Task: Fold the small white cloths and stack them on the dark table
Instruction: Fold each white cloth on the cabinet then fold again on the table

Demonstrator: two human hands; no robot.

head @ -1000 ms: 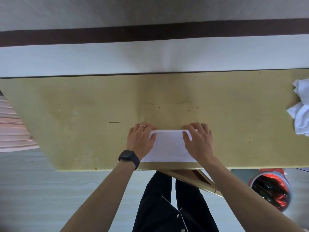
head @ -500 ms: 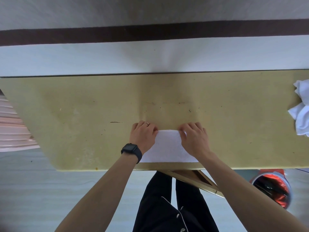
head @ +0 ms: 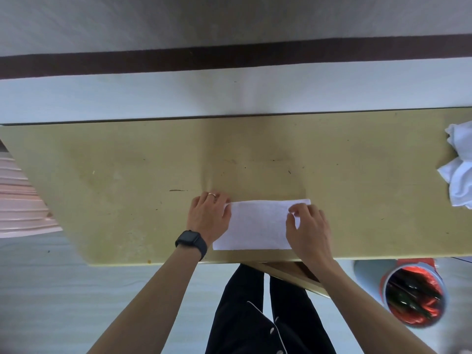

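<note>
my right hand (head: pixel 307 229) has slid outward, pinching the folded cloth (head: pixel 258 224)'s right end; left hand (head: pixel 209 215) presses flat. next fold is ready.

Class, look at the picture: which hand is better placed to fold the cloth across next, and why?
Probably the right hand: its fingertips are pinching the folded cloth's right end, while the left hand lies flat, pinning the other end.

Bare forearms, no sleeves. Black smartwatch (head: pixel 191 241) on left wrist, gold ring (head: pixel 211 194) on left hand (head: pixel 208 215). Dark trousers (head: pixel 265 318), white piping.
</note>
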